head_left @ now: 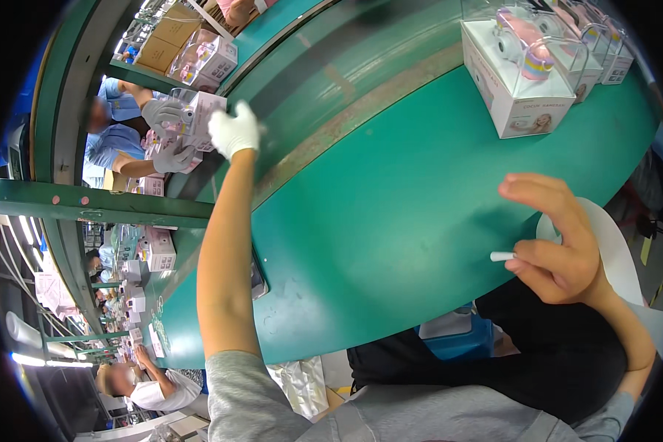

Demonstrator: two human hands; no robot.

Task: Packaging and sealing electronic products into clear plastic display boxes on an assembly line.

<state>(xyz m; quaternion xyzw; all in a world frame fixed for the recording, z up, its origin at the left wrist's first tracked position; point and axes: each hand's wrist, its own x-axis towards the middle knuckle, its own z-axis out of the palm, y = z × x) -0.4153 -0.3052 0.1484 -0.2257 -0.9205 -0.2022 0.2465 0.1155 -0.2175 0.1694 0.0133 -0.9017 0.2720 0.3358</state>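
Note:
My left hand [236, 132], in a white glove, stretches out over the conveyor belt with its fingers apart. Just beyond its fingertips is a white box [205, 118] with a clear top part, held by a person's gloved hands [171, 132] across the line. Whether my fingers touch that box I cannot tell. My bare right hand [567, 254] hovers over the right side of the green table [361, 243]. Its thumb and a finger pinch a small white stick-like piece [502, 256], while the index finger stays raised. A white curved sheet [610, 243] shows behind this hand.
Several white boxes with pink toy cameras under clear covers [519, 81] stand at the far right. The conveyor belt [302, 81] runs along the far side. A green metal frame [103, 202] rises at left. A dark flat device [258, 276] lies beside my left forearm.

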